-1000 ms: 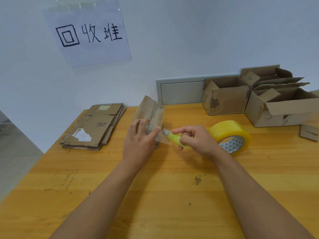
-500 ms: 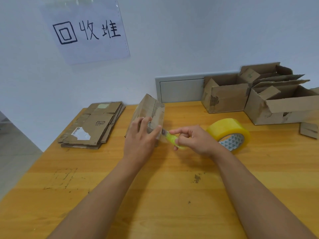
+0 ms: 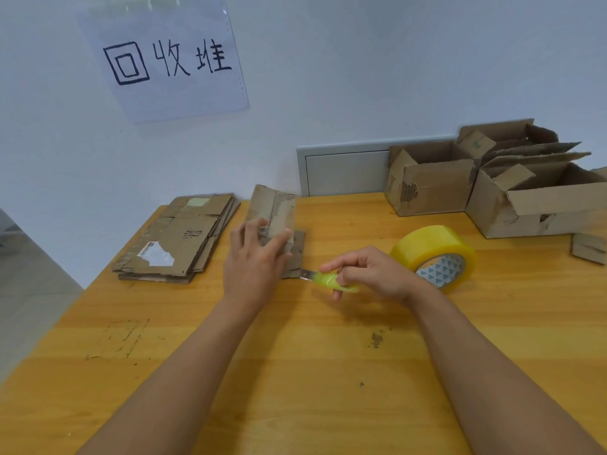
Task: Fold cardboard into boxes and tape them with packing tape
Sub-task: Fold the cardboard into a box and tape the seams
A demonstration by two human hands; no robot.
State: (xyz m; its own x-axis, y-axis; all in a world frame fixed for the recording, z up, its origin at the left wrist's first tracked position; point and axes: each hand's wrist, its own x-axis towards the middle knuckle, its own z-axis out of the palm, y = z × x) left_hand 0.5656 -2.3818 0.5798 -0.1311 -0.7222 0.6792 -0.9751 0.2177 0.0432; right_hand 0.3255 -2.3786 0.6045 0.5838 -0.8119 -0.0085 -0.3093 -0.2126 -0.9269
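A small brown cardboard box [image 3: 275, 210] stands in the middle of the wooden table [image 3: 295, 372], one flap lying flat toward me. My left hand [image 3: 254, 262] presses on its front with straight fingers over a strip of clear tape. My right hand [image 3: 368, 272] grips a yellow-green utility knife [image 3: 331, 280], whose short blade points left, just right of the flap's lower edge. The yellow packing tape roll [image 3: 433, 254] sits upright right behind my right hand.
A stack of flattened cardboard [image 3: 179, 238] lies at the table's far left. Two open assembled boxes [image 3: 430, 178] [image 3: 538, 198] stand at the far right by the wall. A small cardboard scrap [image 3: 589, 247] lies at the right edge. A paper sign [image 3: 164, 57] hangs on the wall.
My right hand has drawn the knife down and to the right, away from the box, and the tape strip to the roll is gone. My left hand stays on the box.
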